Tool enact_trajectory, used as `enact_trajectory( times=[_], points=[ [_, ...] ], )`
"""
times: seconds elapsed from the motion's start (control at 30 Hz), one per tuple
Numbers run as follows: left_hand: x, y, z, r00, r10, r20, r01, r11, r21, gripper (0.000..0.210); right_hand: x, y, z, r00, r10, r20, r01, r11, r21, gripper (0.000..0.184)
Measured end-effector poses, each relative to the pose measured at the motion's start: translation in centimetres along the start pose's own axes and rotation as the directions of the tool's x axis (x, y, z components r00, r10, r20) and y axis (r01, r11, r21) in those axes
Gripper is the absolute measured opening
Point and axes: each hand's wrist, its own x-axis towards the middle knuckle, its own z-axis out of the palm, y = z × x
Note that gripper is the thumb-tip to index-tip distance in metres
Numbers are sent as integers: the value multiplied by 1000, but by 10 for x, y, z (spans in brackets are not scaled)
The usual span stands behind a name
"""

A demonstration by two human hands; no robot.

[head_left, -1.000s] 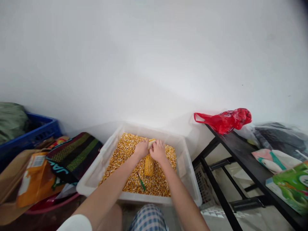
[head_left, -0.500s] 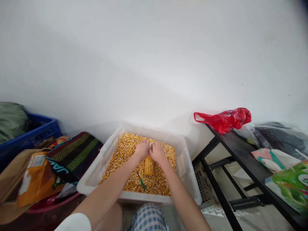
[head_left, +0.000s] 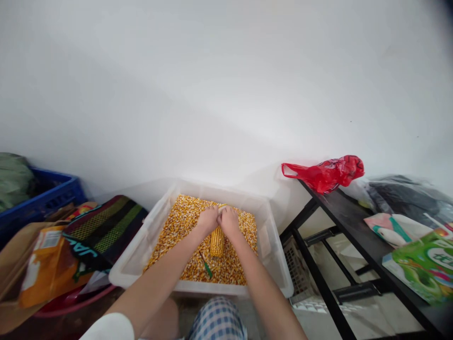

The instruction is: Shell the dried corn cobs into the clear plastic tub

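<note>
My left hand and my right hand meet over a white plastic bin, fingers closed round a corn cob. Only a small yellowish bit of that cob shows between them. Below the hands, a yellow ear of corn with full rows of kernels points toward me; whether it is separate from the held piece, I cannot tell. Loose corn kernels spread across the bin. A slim tool with a green handle and a thin dark shaft lies on them, left of the ear.
On the right stands a black table bearing a red plastic bag and a green package. A blue crate, a mesh bag and an orange package are at left. Behind the bin rises a white wall.
The view has shifted slightly, so everything sits a little further left. My hands have drawn closer together over the cob, covering more of its pale part.
</note>
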Motion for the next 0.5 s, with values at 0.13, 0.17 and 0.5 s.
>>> enact_trajectory(
  times=[0.13, 0.17, 0.5],
  points=[
    [-2, 5, -4, 998, -57, 27, 58, 998, -22, 25, 1, 4, 3, 999, 31, -20, -30, 999, 36, 19],
    [-3, 5, -4, 997, -65, 40, 67, 997, -36, 26, 1, 6, 4, 999, 35, -29, -33, 997, 68, 18],
    [6, -16, 10, 994, -89, 58, 106, 859, -501, 62, 14, 41, 16, 826, 563, 45, -305, 378, 874, 34]
  ],
)
